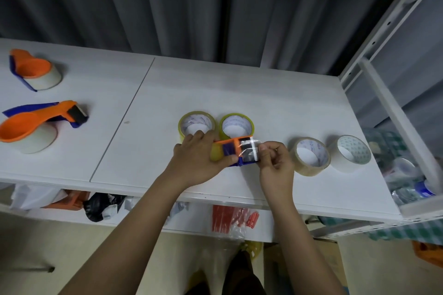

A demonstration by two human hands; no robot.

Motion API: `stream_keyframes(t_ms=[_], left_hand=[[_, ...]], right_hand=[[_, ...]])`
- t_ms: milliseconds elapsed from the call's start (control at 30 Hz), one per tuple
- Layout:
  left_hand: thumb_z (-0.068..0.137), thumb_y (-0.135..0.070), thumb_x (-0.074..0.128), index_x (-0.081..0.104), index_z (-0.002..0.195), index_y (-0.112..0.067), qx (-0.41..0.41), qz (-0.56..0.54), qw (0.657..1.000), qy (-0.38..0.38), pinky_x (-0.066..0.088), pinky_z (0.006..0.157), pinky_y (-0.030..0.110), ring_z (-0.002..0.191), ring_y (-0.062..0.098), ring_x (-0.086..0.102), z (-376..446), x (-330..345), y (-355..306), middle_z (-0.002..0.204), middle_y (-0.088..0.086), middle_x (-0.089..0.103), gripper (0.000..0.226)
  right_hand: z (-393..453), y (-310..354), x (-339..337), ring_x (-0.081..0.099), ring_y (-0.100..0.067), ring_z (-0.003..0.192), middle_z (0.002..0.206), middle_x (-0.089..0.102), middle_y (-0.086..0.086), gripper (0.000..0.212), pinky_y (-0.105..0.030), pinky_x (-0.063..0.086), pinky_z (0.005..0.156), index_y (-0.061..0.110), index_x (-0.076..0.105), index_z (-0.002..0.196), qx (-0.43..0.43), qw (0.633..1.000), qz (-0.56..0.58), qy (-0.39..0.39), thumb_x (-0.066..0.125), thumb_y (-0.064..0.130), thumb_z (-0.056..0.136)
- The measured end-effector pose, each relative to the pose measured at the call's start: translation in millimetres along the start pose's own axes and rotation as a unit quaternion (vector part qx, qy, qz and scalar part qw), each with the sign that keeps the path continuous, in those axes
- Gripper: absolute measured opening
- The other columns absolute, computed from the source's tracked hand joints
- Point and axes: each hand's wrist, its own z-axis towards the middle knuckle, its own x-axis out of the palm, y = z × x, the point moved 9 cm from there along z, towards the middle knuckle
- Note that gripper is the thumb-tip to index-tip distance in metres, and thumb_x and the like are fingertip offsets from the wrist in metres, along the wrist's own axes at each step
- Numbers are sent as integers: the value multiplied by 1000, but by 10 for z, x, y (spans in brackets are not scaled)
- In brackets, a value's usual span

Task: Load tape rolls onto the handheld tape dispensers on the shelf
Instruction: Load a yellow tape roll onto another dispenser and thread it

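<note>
Right, the left hand (195, 158) is wrapped round the orange-and-blue plastic handheld tape dispenser (233, 151), fingers curled over it, thumb along its near side, low over the white shelf board (239, 93). The right hand (275, 163) pinches the clear tape end (251, 148) at the dispenser's head, fingertips together. Two yellowish tape rolls (236, 124) sit just behind; two pale rolls (310, 155) lie to the right. Two loaded orange dispensers (36, 122) rest far left.

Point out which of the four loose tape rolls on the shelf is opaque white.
The white tape roll at the far right; the clear roll beside it and the two yellowish rolls are see-through.
</note>
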Motion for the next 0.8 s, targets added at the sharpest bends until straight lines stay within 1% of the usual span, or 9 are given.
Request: stream_keyframes(t_ms=[67, 100, 167, 333, 500, 633, 667, 733, 800], left_hand=[[86, -61, 42, 47, 101, -25, -8, -27, 999, -20, 41, 82, 38, 94, 21, 54, -10, -52, 0, 93, -7, 55, 39], [90, -56, 42, 45, 95, -25, -6, -23, 999, -30, 40, 75, 35, 84, 21, 55, -5, -71, -10, 80, -10, 52, 31], [93, -48, 44, 43, 89, -25, -4, -9, 999, -35, 36, 67, 31, 73, 21, 51, 23, -97, -31, 69, -10, 47, 23], [91, -46, 49, 44, 84, -28, -7, 17, 1000, -5, 31, 59, 27, 72, 18, 48, 77, -120, -28, 75, -8, 51, 20], [91, -43, 47, 43, 80, -29, 12, 72, 997, -16, 32, 65, 27, 75, 19, 50, 83, -167, -101, 81, -6, 55, 19], [93, -39, 43, 50, 96, -24, 13, 47, 998, -46, 32, 63, 26, 71, 19, 45, 59, -144, -89, 89, -1, 63, 17], [92, -40, 43, 51, 97, -26, 8, 32, 998, -61, 32, 63, 26, 70, 19, 45, 44, -137, -68, 85, -3, 63, 17], [92, -45, 42, 52, 91, -31, -17, 6, 996, -91, 32, 62, 25, 69, 18, 48, 21, -151, -2, 71, -8, 58, 17], [90, -52, 42, 51, 85, -34, -51, -21, 994, -94, 34, 64, 25, 70, 17, 53, 36, -147, 74, 65, -11, 54, 21]], right_hand=[[4, 5, 6, 54, -7, 65, 67, 59, 6, 25, -34, 47, 70, 24, 57, 79, 1, 1000, 3, 9, 53, 4, 93], [7, 5, 8, 54, -8, 66, 67, 59, 5, 25, -34, 47, 71, 24, 57, 79, 3, 1000, 3, 12, 53, 3, 92], [12, -3, 4, 52, -12, 67, 68, 57, 0, 28, -35, 46, 71, 25, 57, 79, 6, 1000, 0, 15, 51, 0, 91], [6, -1, -7, 51, -16, 68, 69, 56, -6, 29, -37, 46, 69, 23, 56, 79, 3, 1000, -3, 23, 50, -2, 90], [-8, -15, -4, 50, -17, 69, 68, 54, -6, 26, -39, 46, 72, 17, 56, 80, 10, 999, 12, 32, 47, -6, 89], [-10, -22, 2, 51, -18, 70, 71, 56, -10, 25, -37, 44, 71, 19, 55, 79, 12, 999, 8, 34, 49, -2, 91], [-13, -22, 3, 52, -17, 69, 71, 58, -7, 25, -37, 45, 72, 20, 55, 79, 14, 999, 8, 33, 49, -2, 91], [-21, -17, 18, 55, -14, 69, 70, 61, -1, 25, -37, 47, 73, 20, 56, 79, 16, 999, 8, 35, 50, -1, 91], [-25, -7, 39, 57, -9, 68, 71, 63, 3, 25, -36, 48, 75, 20, 57, 80, 13, 999, 7, 37, 51, -1, 92]])
